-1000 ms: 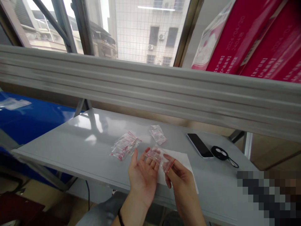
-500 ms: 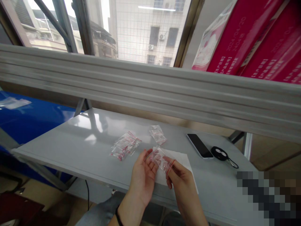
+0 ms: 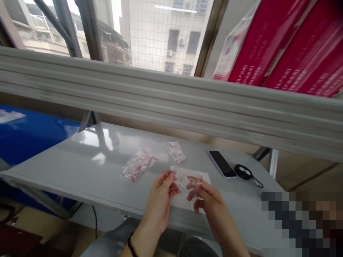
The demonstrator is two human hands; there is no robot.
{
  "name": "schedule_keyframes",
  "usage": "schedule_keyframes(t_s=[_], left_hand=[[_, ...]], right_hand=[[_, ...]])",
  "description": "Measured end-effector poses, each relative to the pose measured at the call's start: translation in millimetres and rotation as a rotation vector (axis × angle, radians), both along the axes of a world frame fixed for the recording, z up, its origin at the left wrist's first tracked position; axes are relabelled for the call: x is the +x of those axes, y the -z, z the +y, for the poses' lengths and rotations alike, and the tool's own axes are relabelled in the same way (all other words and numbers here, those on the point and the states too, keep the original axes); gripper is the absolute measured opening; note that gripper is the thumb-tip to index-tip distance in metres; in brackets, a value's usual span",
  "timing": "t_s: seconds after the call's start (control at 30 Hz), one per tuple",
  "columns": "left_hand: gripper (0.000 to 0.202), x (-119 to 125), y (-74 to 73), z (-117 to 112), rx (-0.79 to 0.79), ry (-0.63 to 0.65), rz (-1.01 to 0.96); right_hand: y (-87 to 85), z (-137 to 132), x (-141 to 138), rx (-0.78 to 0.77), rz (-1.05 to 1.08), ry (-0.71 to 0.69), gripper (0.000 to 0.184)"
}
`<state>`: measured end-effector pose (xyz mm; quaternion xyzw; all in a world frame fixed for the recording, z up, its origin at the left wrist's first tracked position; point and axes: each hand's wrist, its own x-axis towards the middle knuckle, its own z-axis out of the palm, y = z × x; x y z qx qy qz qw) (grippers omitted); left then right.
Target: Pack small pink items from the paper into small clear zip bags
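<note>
Both my hands hold a small transparent zip bag (image 3: 186,184) with a red stripe, pinching it from either side above a white paper sheet (image 3: 184,204). My left hand (image 3: 160,198) grips its left edge, and my right hand (image 3: 211,201) grips its right edge. Small red items show inside, but their shape is hard to tell. Left of my hands, a bundle of similar bags (image 3: 138,165) lies on the grey table (image 3: 80,153). A single bag (image 3: 176,152) lies beyond the paper.
A black phone (image 3: 222,164) and a round black case on a cord (image 3: 243,172) lie at the table's right. A blue surface (image 3: 32,139) is to the left. Above, a grey shelf rail (image 3: 171,96) holds red boxes (image 3: 268,43) before a window (image 3: 160,35).
My left hand has turned from an open, palm-up pose to pinching the bag's edge. The bag is now held between both hands. The view has shifted slightly.
</note>
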<state>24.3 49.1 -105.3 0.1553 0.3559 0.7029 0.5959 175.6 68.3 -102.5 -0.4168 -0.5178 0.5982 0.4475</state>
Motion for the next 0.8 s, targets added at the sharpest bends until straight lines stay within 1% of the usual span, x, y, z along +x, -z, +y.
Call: schedule_keyframes(t_s=[0.1,0.2,0.37,0.53,0.6,0.7,0.8], left_hand=[[0.024,0,-0.4,-1,0.001,-0.001,0.035],[0.025,-1,-1.4,-1,0.004,0.003,0.053],[0.024,-3,-4.8,-3,0.011,0.012,0.071],[0.024,-4,-5.7,-2,0.007,0.008,0.050],[0.024,-5,-5.9,-2,-0.003,0.005,0.014],[0.026,-7,-6.8,-2,-0.029,0.007,-0.069],[0.025,-5,-7.3,-3,-0.035,0.055,-0.112]], right_hand=[[-1.8,-2,3,0.006,0.047,-0.072,0.026],[-3.2,-2,4,0.032,0.035,-0.085,0.028],[-3.8,0,1,0.073,-0.065,-0.010,0.029],[-1.6,1,-4,0.077,-0.048,0.044,0.029],[-1.1,1,-5,0.029,0.029,0.065,0.032],[-0.7,1,-7,-0.120,0.266,0.141,0.040],[0.3,1,-12,-0.224,0.458,0.219,0.042]])
